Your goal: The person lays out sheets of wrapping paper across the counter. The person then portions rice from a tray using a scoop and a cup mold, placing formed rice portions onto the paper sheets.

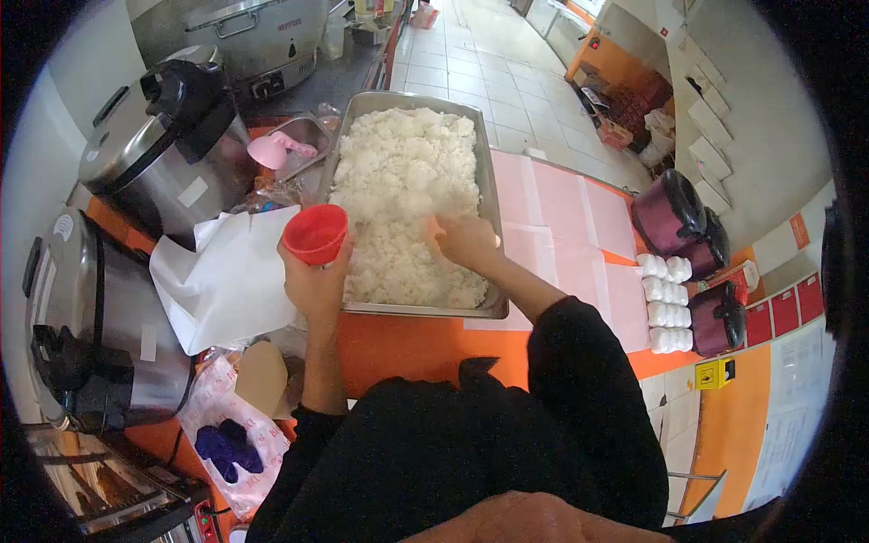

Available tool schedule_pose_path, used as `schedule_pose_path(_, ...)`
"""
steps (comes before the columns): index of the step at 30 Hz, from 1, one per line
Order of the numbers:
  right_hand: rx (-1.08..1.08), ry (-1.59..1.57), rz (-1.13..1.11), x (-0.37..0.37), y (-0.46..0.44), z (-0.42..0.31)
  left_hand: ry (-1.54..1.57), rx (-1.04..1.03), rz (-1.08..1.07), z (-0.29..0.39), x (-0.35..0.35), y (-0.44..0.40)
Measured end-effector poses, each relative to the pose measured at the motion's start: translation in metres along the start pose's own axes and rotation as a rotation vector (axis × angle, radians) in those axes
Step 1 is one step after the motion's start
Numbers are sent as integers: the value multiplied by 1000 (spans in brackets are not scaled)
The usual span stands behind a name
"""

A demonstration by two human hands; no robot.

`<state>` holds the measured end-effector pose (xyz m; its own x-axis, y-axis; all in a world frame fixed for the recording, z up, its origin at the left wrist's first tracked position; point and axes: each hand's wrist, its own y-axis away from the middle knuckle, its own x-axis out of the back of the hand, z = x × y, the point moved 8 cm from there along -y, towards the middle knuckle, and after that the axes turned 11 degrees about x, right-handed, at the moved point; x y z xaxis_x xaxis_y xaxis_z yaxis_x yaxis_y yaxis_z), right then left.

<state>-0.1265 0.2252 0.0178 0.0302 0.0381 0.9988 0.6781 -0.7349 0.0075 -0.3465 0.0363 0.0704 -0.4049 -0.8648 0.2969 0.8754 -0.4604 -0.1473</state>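
My left hand [312, 281] is closed around a small red plastic bowl [314, 233], held tilted with its mouth up at the left edge of a big metal tray [493, 204]. White cooked rice [403, 163] fills the tray. Over the right part of the rice is my right hand [468, 242], its fingers curled and partly blurred. A small pale end sticks out beside this hand, but what it grips is mostly hidden.
Large rice cookers [172, 136] stand at the left, near a pink scoop [276, 147] and white cloth [226, 271]. Pink paper sheets [566, 213] lie right of the tray, with wrapped white bundles [668, 315] and dark purple pots [668, 213] beyond. Dark blue gloves [229, 450] lie lower left.
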Motion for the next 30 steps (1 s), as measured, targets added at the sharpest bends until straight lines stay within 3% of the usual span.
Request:
schedule_pose_path(7,166,217,-307,92,29,4,30,-14,-4,-4,3,-5)
schedule_pose_path(10,425,422,-765,63,56,-9,33,-15,-9,3,5,-2)
schedule_pose_path(13,549,353,-757,55,71,-35,30,-36,15,4,5,-3)
schedule_pose_path(16,476,261,-1009,17,67,-28,31,8,-6,1,3,-3)
schedule_pose_path(21,445,-118,-818,-48,58,-3,-1,57,-21,-3,-1,-4)
schedule_pose_path(25,125,-437,-812,-31,49,-10,-13,54,-7,2,2,-4)
schedule_pose_path(30,38,-543,-739,-16,35,-1,-12,-5,19,1,2,-4)
